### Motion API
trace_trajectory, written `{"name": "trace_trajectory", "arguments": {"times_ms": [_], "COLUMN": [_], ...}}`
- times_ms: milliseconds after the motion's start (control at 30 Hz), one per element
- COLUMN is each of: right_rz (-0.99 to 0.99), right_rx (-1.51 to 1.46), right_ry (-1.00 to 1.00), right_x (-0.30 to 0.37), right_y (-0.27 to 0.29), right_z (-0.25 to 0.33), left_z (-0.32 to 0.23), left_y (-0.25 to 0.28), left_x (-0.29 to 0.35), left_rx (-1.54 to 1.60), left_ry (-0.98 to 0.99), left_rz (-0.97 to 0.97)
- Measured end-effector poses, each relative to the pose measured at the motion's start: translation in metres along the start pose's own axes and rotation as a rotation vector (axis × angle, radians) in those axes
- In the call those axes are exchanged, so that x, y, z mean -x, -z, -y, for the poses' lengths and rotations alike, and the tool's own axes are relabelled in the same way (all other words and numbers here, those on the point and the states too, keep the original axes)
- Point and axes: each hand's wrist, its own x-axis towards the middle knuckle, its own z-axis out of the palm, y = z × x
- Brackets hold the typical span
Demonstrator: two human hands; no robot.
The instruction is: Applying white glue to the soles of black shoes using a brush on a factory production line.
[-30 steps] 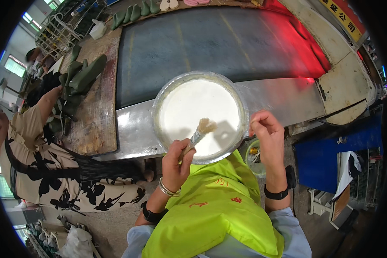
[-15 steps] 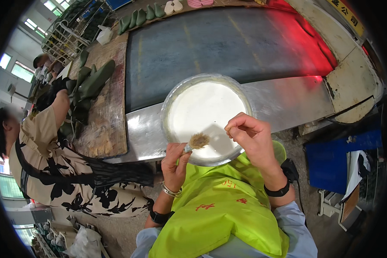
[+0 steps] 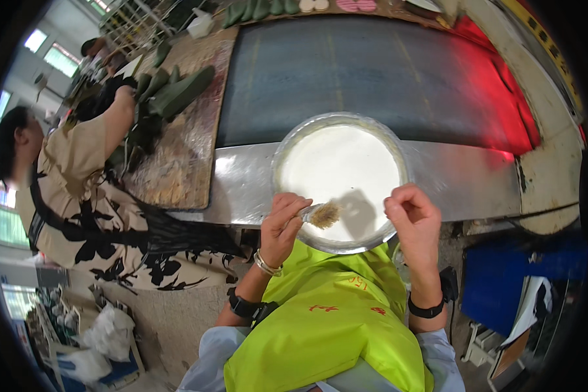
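My left hand (image 3: 283,225) is closed around the short handle of a brush (image 3: 325,215) with tan bristles. The bristles point to the right over the near part of a wide metal bowl (image 3: 330,248). White liquid (image 3: 338,160) fills much of the bowl, and a shadow falls on it beside the brush. At the bowl's right rim, my right hand (image 3: 417,219) is raised with thumb and fingers pinched together. Whatever is in that pinch, if anything, is too small to make out.
The bowl stands on a metal ledge (image 3: 464,173) before a dark conveyor belt (image 3: 294,85), lit red at right. To the left, a person (image 3: 78,157) reaches over green boots (image 3: 183,91) on a worn board (image 3: 193,150). A blue bin (image 3: 496,291) sits lower right.
My view has shifted, so the bowl and belt appear farther right. My right hand has moved from above the liquid out to the bowl's right rim. The brush stays in my left hand.
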Motion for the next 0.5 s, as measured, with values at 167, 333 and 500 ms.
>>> {"name": "trace_trajectory", "arguments": {"times_ms": [167,333,500], "right_rz": [-0.038,-0.087,-0.129], "right_rx": [0.035,0.054,0.059], "right_ry": [0.005,-0.043,-0.069], "right_x": [-0.004,-0.006,-0.004], "right_y": [0.002,0.011,0.025], "right_z": [-0.002,-0.005,-0.008], "left_z": [0.017,0.018,0.013], "left_y": [0.005,0.009,0.006], "left_x": [0.005,-0.002,-0.011], "left_rx": [0.166,0.119,0.059], "left_ry": [0.12,0.146,0.137], "left_rz": [-0.054,-0.067,-0.107]}}
